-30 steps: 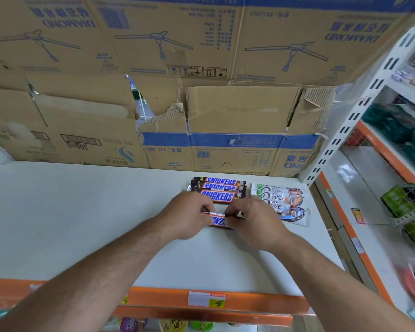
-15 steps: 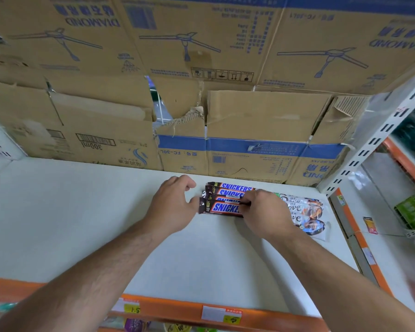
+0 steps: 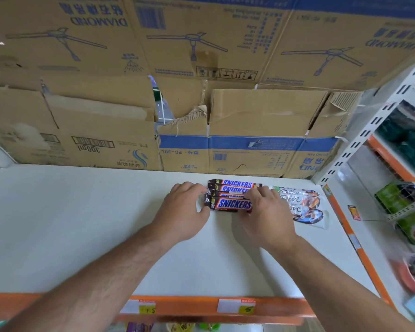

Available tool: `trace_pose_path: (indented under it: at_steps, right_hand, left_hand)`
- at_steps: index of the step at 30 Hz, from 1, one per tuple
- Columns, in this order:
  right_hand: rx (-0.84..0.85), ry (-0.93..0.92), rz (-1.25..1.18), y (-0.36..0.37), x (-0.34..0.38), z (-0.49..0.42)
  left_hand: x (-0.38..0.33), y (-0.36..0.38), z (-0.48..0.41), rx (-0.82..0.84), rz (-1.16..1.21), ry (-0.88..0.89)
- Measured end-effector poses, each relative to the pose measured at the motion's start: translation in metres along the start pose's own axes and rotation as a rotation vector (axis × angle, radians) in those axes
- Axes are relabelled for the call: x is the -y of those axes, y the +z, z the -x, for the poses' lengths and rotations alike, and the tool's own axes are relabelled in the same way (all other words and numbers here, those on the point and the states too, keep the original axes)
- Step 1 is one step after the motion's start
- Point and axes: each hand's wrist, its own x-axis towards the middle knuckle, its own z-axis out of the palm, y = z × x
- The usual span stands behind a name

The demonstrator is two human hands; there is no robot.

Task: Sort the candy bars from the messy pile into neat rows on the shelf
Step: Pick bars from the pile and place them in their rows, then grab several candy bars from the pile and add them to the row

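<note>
While both hands bracket them, four brown-wrapped Snickers candy bars [image 3: 233, 203] lie rowed far-right on the white shelf [image 3: 82, 224].
Their left ends touch the loosely spread left hand [image 3: 185, 208]; the right hand [image 3: 267, 213] curls over their right ends, gripping.

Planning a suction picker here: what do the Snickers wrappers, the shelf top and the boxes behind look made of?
Snickers wrappers: glossy printed plastic film, probably; crimped ends, slight sheen.
Shelf top: smooth matte white, likely painted metal, unsure.
Boxes: brown corrugated cardboard, dull; fluting shows at a torn edge.
</note>
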Motion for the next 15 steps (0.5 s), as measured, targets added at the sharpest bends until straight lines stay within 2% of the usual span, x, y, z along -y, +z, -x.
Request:
trace_pose_path:
  at_steps: [7,15]
  right_hand:
    - [0.089,-0.149,-0.149,-0.003,0.029,0.045]
    - [0.149,-0.256,-0.210,-0.024,0.053,0.080]
  left_hand:
    - [0.001,-0.001,0.022,0.047,-0.090,0.099]
    - [-0.002,-0.027,0.082,-0.032,-0.148,-0.019]
